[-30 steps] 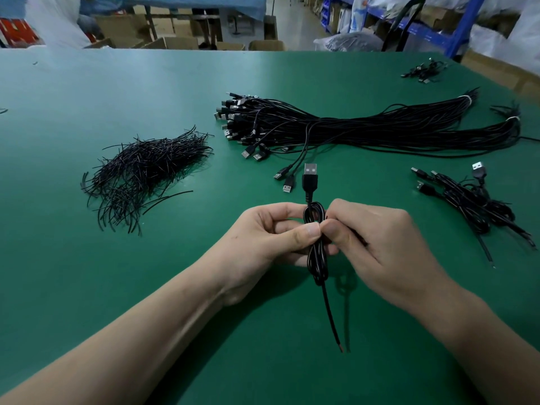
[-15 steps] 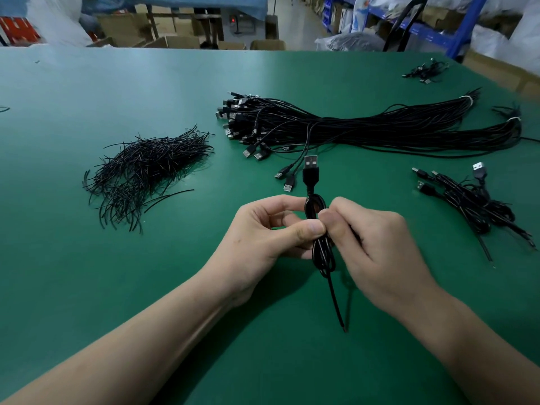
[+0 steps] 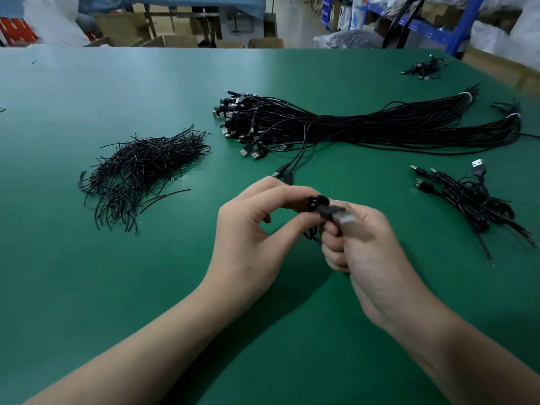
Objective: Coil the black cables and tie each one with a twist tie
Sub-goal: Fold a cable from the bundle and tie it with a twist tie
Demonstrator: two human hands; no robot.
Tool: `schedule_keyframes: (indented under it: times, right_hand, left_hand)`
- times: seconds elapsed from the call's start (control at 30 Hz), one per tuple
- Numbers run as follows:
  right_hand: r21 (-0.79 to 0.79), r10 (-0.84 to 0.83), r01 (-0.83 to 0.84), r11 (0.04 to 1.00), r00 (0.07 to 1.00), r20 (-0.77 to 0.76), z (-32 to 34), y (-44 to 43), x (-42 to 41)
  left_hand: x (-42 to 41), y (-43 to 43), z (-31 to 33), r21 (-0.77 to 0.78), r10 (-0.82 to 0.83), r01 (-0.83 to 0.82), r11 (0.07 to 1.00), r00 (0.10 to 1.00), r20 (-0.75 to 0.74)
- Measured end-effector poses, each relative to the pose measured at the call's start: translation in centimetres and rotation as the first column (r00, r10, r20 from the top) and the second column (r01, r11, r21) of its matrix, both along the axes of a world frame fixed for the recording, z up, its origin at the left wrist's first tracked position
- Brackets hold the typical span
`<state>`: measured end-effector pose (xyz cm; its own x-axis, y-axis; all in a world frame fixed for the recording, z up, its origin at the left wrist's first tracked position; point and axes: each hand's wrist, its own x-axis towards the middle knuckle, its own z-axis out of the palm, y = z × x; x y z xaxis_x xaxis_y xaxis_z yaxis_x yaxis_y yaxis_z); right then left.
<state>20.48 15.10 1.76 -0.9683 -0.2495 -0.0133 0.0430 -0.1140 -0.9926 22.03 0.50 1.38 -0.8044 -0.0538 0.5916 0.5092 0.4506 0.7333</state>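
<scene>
A coiled black USB cable (image 3: 318,207) is held above the green table (image 3: 87,273), between both hands. My left hand (image 3: 251,235) pinches the coil with thumb and fingertips. My right hand (image 3: 365,247) curls round the coil's lower part, and the cable's plug (image 3: 340,216) points right over its fingers, blurred. A heap of black twist ties (image 3: 140,171) lies to the left. A long bundle of uncoiled black cables (image 3: 350,127) stretches across the table behind my hands. Several coiled cables (image 3: 470,197) lie at the right.
A small cluster of cables (image 3: 425,67) lies near the table's far right corner. Cardboard boxes (image 3: 172,39) and a blue shelf rack (image 3: 432,24) stand beyond the table's far edge.
The coil has turned: its plug pointed up and away before and now tips over to the right. The dangling cable tail below my hands is out of sight. Both hands shifted slightly right.
</scene>
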Motion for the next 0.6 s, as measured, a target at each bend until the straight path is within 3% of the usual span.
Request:
schedule_keyframes:
  times: [0.1,0.27,0.4,0.53,0.6]
  right_hand:
    - [0.007,0.037,-0.037,0.999,0.999,0.000,0.28,0.24,0.07]
    - [0.037,0.038,-0.037,0.999,0.999,-0.014,0.63,0.01,0.00]
    - [0.019,0.072,-0.073,0.997,0.996,0.061,0.74,0.38,0.07]
    - [-0.031,0.059,-0.056,0.998,0.995,0.085,0.47,0.22,0.10]
    - [0.010,0.013,-0.013,1.000,1.000,0.021,0.35,0.41,-0.22]
  left_hand:
    - [-0.16,-0.21,0.13,-0.073,0.007,-0.012,0.997,0.997,-0.074]
    - [-0.20,-0.25,-0.07,0.054,-0.016,0.014,0.998,0.999,0.028]
    - [0.08,-0.26,0.38,-0.131,-0.017,-0.004,0.991,0.988,-0.156]
    - [-0.28,-0.68,0.27,-0.365,-0.018,-0.142,0.920,0.916,-0.400]
    - [-0.47,-0.87,0.28,-0.418,-0.066,-0.119,0.900,0.913,-0.402]
